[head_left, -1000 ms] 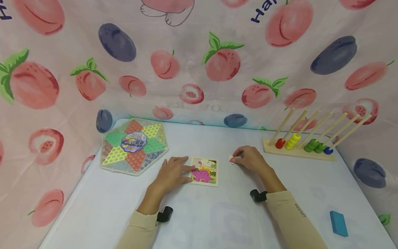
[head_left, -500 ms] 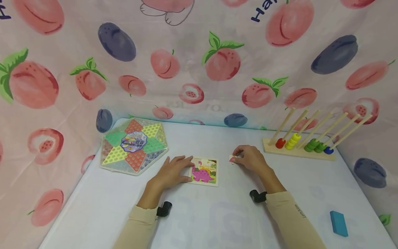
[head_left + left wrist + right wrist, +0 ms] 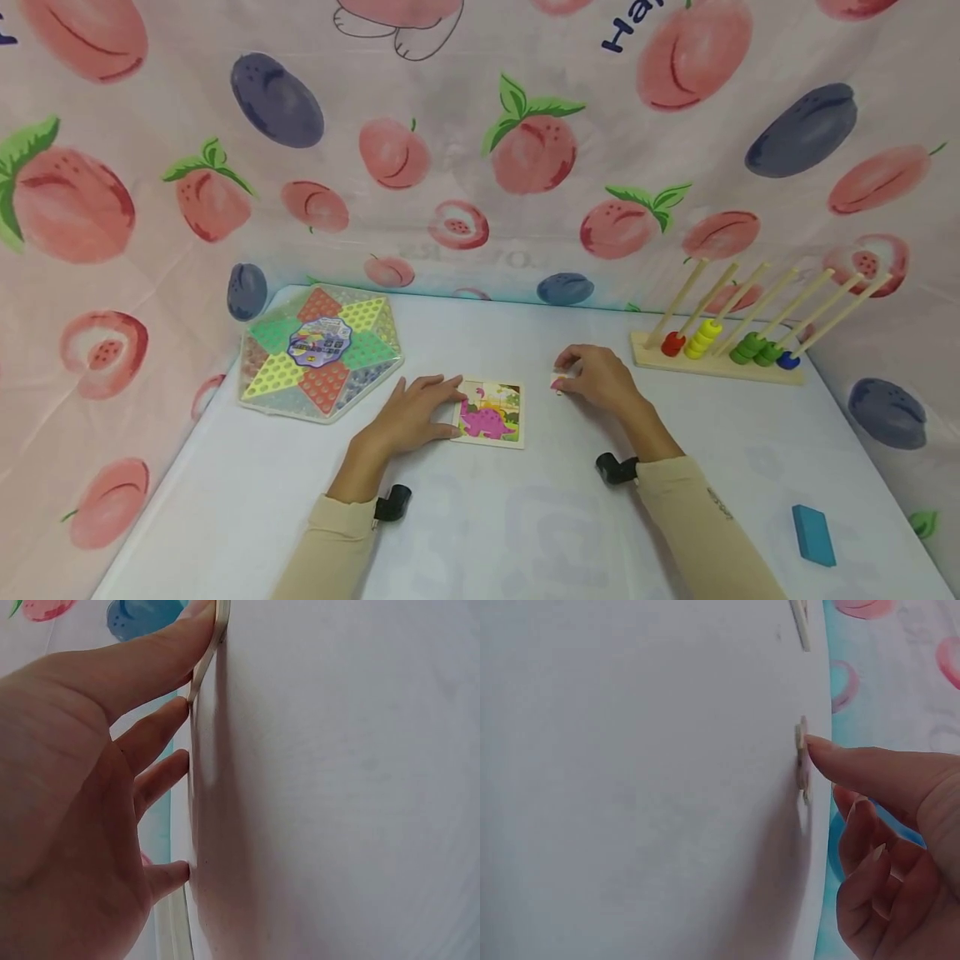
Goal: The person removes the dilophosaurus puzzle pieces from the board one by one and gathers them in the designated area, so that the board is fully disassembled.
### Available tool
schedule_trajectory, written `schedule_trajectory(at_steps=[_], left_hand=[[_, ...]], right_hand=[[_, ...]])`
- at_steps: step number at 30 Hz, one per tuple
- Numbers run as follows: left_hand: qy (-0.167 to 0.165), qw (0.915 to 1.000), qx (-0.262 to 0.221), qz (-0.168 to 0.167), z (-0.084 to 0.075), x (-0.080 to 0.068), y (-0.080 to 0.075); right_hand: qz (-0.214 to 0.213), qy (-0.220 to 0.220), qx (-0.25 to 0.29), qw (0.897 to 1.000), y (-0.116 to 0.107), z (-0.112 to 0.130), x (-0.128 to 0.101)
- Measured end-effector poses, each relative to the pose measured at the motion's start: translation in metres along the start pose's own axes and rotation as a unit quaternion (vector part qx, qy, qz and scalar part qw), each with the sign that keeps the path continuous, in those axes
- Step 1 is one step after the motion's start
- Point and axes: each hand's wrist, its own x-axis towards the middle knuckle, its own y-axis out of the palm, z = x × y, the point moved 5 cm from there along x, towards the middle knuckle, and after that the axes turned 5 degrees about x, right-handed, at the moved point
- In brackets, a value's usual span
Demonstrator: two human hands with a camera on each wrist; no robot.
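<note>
The white worktop [image 3: 510,525] carries a hexagonal game case [image 3: 321,353] at left, a dinosaur puzzle [image 3: 489,417] midway, and a beaded peg stand [image 3: 716,367] and blue block [image 3: 813,536] at right.

Head view looks down, wrist views skim tabletop [image 3: 495,525].

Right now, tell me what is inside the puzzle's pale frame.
The frame holds a pink dinosaur picture with yellow and green around it. The left hand overlaps the left side, so whatever lies beneath it cannot be seen.
</note>
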Motion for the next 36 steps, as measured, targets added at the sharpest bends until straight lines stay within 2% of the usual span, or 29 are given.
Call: schedule_trajectory(at_steps=[9, 17, 25, 31, 36], left_hand=[[0.001, 1.0, 0.005, -0.003, 0.002, 0.002, -0.001], [-0.002, 1.0, 0.005, -0.002, 0.002, 0.002, 0.0], [-0.004, 1.0, 0.003, 0.0, 0.001, 0.002, -0.001], [0.002, 1.0, -0.004, -0.007, 0.0, 0.002, -0.003], [0.002, 1.0, -0.004, -0.006, 0.0, 0.001, -0.004]], right_hand=[[0.032, -0.036, 0.037, 0.998, 0.005, 0.021, 0.007], [0.08, -0.097, 0.059, 0.99, 0.028, 0.051, 0.008], [0.11, -0.126, 0.072, 0.983, 0.049, 0.07, 0.004], [0.125, -0.147, 0.063, 0.979, 0.059, 0.079, 0.004], [0.129, -0.181, 0.029, 0.975, 0.064, 0.088, 0.004]])
